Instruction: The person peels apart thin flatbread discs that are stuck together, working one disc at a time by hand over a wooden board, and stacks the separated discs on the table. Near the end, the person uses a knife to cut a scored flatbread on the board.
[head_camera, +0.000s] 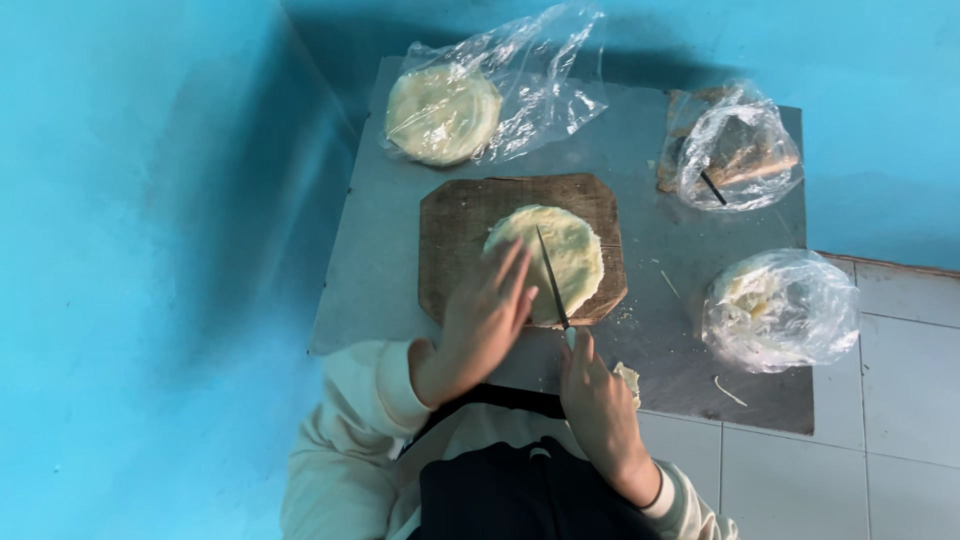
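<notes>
From the head view, a pale round flatbread (552, 258) is seen lying on a worn wooden cutting board (460, 230), which is set on a grey metal worktop (640, 250). The left hand (485, 320) is spread flat, fingers extended, pressed on the bread's near edge so that it is kept from sliding. The right hand (598, 400) is closed round the handle of a knife (552, 280), whose blade is laid across the bread's middle. Three clear plastic bags are kept apart from the board: one with flatbreads (445, 112), one with scraps (735, 155), one with pale pieces (780, 310).
</notes>
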